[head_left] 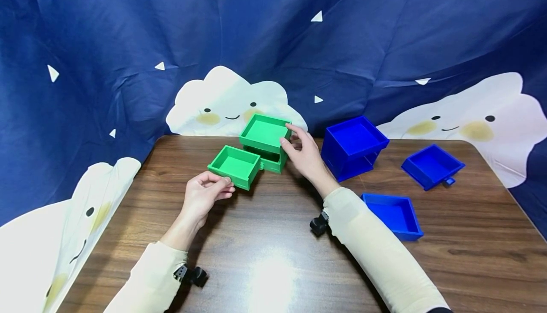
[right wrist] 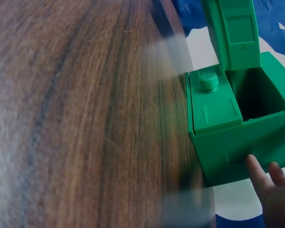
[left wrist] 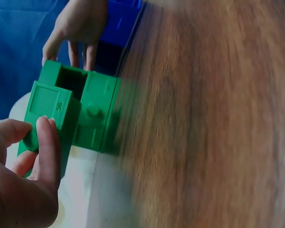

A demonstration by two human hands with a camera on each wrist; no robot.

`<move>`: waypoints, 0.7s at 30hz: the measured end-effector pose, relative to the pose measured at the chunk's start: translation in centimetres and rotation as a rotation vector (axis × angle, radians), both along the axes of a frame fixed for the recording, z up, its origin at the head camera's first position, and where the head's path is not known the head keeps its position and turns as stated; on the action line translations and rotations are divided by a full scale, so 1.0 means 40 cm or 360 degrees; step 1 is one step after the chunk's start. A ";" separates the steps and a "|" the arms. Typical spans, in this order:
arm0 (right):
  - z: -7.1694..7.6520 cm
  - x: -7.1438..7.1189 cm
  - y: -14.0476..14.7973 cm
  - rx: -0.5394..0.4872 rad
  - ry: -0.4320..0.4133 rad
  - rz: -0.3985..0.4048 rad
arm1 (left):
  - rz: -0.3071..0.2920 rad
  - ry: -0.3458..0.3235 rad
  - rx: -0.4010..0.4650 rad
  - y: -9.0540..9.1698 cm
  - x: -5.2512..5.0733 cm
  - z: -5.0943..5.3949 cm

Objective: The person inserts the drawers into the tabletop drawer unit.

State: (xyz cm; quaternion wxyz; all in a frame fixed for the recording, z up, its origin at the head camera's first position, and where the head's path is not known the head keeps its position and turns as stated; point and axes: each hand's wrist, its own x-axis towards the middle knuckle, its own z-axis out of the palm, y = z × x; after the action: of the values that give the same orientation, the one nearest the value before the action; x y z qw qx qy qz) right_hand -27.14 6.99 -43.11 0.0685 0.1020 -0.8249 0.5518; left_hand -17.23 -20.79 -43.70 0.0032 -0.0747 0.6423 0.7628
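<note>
My left hand (head_left: pixel 205 192) pinches a small green drawer (head_left: pixel 235 163) by the round knob on its front. The drawer is in front of a green cabinet (head_left: pixel 267 130), toward its left side. Above the lower drawer (right wrist: pixel 216 114), which sits in the cabinet with its front closed, is a dark vacant slot (right wrist: pixel 256 95). My right hand (head_left: pixel 305 156) touches the cabinet's right side with extended fingertips, as the right wrist view also shows. Whether the held drawer touches the cabinet is hard to tell.
Right of the green cabinet stands a blue cabinet (head_left: pixel 356 137) with an open front. One blue drawer (head_left: pixel 431 163) with a knob lies on the table (head_left: pixel 239 237) farther right; another blue drawer (head_left: pixel 393 213) lies nearer, beside my right sleeve. A blue cloud-patterned cloth (head_left: pixel 273 28) hangs behind.
</note>
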 end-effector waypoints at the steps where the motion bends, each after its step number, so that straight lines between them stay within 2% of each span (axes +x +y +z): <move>1: 0.001 0.000 0.000 0.0000 0.0002 0.0000 | -0.0006 0.0003 0.0001 0.005 0.000 0.000; 11: 0.004 0.004 0.000 -0.0018 -0.0020 0.0007 | -0.0046 -0.0019 -0.0001 0.038 0.000 -0.003; 21: 0.004 0.001 0.000 -0.0020 0.0000 0.0003 | -0.0039 -0.0017 0.0002 0.069 0.001 0.001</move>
State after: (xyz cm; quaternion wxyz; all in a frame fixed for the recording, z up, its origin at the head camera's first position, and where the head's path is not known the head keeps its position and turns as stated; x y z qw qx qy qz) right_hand -27.12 6.98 -42.95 0.0686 0.1022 -0.8213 0.5570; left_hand -17.20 -18.03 -43.67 0.0161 -0.0709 0.6427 0.7627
